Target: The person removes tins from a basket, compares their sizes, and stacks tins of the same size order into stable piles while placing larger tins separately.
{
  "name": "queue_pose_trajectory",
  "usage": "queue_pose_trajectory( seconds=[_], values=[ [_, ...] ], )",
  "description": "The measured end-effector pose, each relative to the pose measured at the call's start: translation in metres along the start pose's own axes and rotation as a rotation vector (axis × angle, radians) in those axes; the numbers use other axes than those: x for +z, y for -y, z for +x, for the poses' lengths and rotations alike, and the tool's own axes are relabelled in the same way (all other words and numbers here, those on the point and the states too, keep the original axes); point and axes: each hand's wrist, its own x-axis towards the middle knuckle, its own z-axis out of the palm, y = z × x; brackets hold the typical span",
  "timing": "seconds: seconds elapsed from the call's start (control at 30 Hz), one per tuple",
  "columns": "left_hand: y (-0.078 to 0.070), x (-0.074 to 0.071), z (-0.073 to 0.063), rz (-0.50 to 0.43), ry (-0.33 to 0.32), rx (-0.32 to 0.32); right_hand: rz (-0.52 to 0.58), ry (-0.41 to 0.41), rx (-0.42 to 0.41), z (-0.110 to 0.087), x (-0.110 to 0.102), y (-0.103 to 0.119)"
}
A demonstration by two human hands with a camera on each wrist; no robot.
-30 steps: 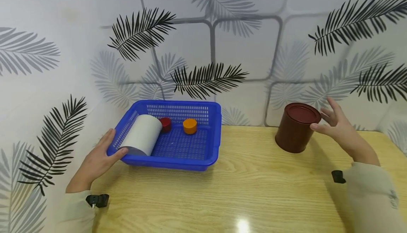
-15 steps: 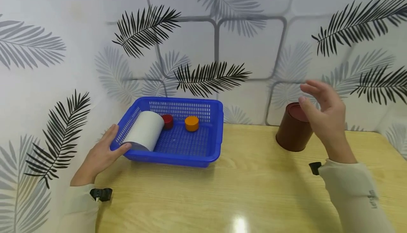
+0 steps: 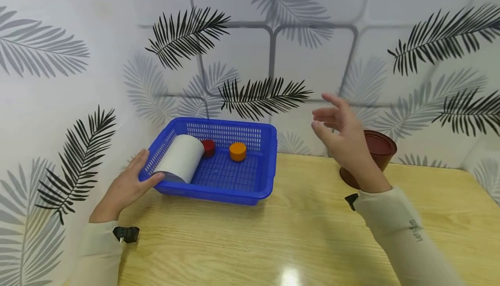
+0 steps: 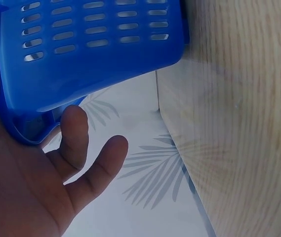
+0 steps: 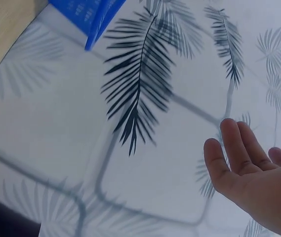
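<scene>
– Swept leftward, the right hand (image 3: 345, 140) has been brought from the right of the brown canister (image 3: 379, 145) to its left, up in the air!

– And nothing is held in it: fingers loose and parted, shown in the right wrist view too. What of the left hand (image 3: 125, 188)?

– Rested wide at the near left corner of the blue basket (image 3: 218, 195), thumb laid on the rim. How firmly it is pressed cannot be told.

– Where is trouble to be looked for, then?

– With the white cylinder (image 3: 180, 158) first! It is laid on its side in the basket's left part, and could be set rolling toward the red tub (image 3: 208, 148) and the orange tub (image 3: 238, 151) if that corner were jerked up.

– And the canister?

– Stood upright on the tabletop (image 3: 218, 238), right of the basket, partly screened by the right wrist. Whether it is touched cannot be told; it could be toppled if the arm were swung back low.

– The basket itself?

– Slewed round, perhaps, if one corner were pushed too hard.
</scene>
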Motion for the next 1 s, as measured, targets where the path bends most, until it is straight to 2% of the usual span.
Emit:
queue_pose_trajectory(
  seconds=[0.47,0.7,1.0],
  values=[
    [0.005,-0.002,-0.002,0.008,-0.002,-0.008,0.055,0.163,0.050,0.036,0.071,0.023],
    [0.005,0.000,-0.003,0.012,-0.006,-0.004,0.124,0.186,0.095,0.049,0.107,0.020],
    [0.002,0.001,0.001,0.011,-0.016,0.007,0.144,0.156,0.170,0.066,0.149,0.011]
  ],
)
